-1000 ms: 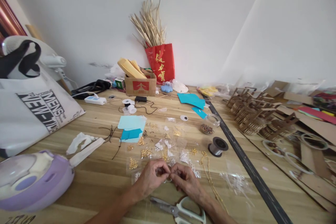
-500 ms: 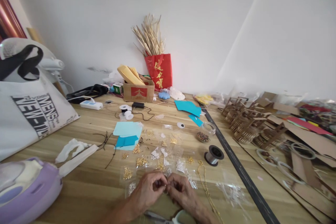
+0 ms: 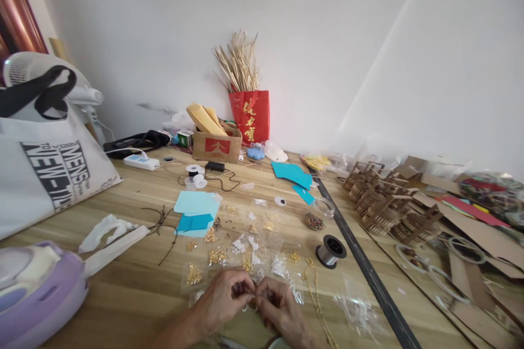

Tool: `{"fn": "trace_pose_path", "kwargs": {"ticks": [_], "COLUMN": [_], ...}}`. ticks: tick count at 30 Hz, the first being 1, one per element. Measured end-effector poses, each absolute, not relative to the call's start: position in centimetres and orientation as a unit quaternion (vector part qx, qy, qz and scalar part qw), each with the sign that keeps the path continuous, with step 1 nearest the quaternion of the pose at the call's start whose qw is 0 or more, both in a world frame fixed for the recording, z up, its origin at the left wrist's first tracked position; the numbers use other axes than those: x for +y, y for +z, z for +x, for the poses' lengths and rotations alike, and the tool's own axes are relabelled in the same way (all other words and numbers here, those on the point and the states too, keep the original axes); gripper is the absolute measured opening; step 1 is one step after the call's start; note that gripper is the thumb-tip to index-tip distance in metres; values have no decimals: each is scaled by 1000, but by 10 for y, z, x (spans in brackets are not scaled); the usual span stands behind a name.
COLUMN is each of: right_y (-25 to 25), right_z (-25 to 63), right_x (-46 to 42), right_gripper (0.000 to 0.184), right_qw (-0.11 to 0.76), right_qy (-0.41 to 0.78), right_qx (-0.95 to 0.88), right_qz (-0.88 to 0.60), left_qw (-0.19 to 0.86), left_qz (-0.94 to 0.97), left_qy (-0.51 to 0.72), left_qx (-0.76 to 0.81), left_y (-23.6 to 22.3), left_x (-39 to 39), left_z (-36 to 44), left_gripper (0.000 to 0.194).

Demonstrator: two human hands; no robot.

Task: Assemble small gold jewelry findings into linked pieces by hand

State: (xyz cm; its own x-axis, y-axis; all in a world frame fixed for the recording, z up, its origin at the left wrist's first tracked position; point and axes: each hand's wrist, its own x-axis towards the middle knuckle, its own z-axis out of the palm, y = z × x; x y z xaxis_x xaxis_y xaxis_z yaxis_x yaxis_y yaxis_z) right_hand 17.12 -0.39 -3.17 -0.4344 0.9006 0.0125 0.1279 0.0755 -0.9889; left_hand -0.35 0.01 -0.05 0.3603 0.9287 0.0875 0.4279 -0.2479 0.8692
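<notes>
My left hand (image 3: 224, 299) and my right hand (image 3: 279, 308) meet low in the view, fingertips pinched together over a tiny piece I cannot make out. They rest on the wooden table (image 3: 135, 289) just in front of several small clear bags of gold and silver jewellery findings (image 3: 245, 248). A thin gold chain (image 3: 314, 289) trails along the table to the right of my right hand. A spool of silver wire (image 3: 331, 251) stands beyond the chain.
A purple appliance (image 3: 39, 289) sits at the left front, a white printed tote bag (image 3: 49, 174) behind it. Blue paper sheets (image 3: 195, 210), a cardboard box (image 3: 216, 144), a red gift bag with straw (image 3: 249, 114) and laser-cut wooden frames (image 3: 385, 202) lie further back and right.
The view has tilted upward, so my hands sit lower in the frame and the scissors have dropped out of sight. My fingers stay pinched together in the same spot.
</notes>
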Motion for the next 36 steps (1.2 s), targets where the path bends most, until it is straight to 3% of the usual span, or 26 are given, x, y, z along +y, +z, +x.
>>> {"fn": "trace_pose_path", "kwargs": {"ticks": [11,30,36], "right_y": [-22,-21,-22], "right_z": [172,174,174], "right_x": [-6,-7,-7], "right_gripper": [39,26,31], "right_qw": [332,315,315], "right_qy": [547,545,553], "right_qx": [-647,-652,-648], "right_qz": [-414,-423,-419], "left_qw": [350,578,589], "left_qz": [771,639,638], "left_qy": [273,305,291], "left_qx": [457,407,402], "left_y": [-1,-15,-13], "left_x": [4,6,6], "left_z": [-11,-9,-9], "left_gripper": [19,9,14]}}
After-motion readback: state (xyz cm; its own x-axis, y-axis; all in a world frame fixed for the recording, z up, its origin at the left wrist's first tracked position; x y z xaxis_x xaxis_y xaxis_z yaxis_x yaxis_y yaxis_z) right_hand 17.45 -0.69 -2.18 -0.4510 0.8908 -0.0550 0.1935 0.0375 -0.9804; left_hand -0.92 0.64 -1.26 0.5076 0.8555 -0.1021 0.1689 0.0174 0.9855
